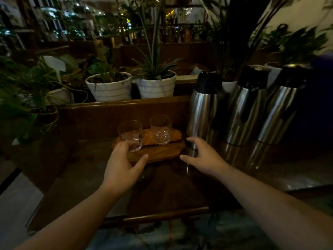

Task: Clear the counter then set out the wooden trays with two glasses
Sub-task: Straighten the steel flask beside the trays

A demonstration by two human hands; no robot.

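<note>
Two clear glasses stand on a wooden tray point(163, 153) on the dark counter point(171, 188). A lighter wooden piece point(147, 140) lies on the tray under them. The left glass point(130, 134) is at the tray's left end and the right glass point(161, 129) is near its middle. My left hand point(120, 166) holds the tray's left end, fingers by the left glass's base and thumb on the front edge. My right hand point(201, 156) hovers open just off the tray's right end, fingers spread, apart from the wood.
Three steel vacuum flasks point(203, 109) point(246, 105) point(281, 105) stand close to the right of the tray. A raised wooden ledge point(117, 112) runs behind it, with two white plant pots point(110, 87) point(156, 85) and leafy plants beyond. The light is dim.
</note>
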